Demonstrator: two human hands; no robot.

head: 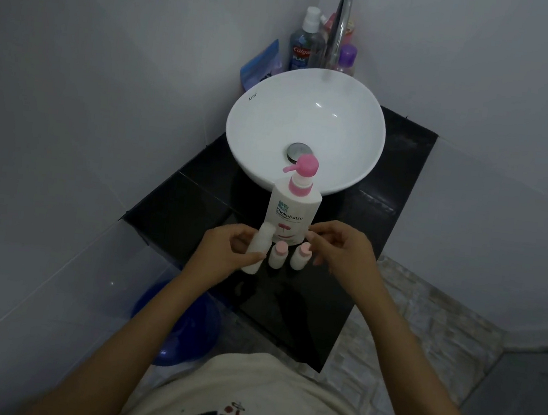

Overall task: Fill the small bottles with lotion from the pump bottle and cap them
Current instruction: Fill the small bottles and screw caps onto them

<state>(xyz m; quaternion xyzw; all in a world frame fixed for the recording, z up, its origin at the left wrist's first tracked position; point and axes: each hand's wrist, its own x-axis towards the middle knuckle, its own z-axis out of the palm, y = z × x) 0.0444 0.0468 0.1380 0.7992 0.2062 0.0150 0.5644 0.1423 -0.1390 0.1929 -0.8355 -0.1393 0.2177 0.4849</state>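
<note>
Pump bottle (pixel 291 209) stands upright just beyond both hands; left hand (pixel 226 248) grips an uncapped small bottle (pixel 258 250) tilted toward it, right hand (pixel 340 250) loosely curled, its hold unclear.

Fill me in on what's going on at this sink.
A person stands at a black counter in front of a white basin. The left hand holds a small white bottle, apparently uncapped. The right hand hovers by two pink-capped small bottles standing before the pump bottle. Whether it holds a cap is unclear.
</note>
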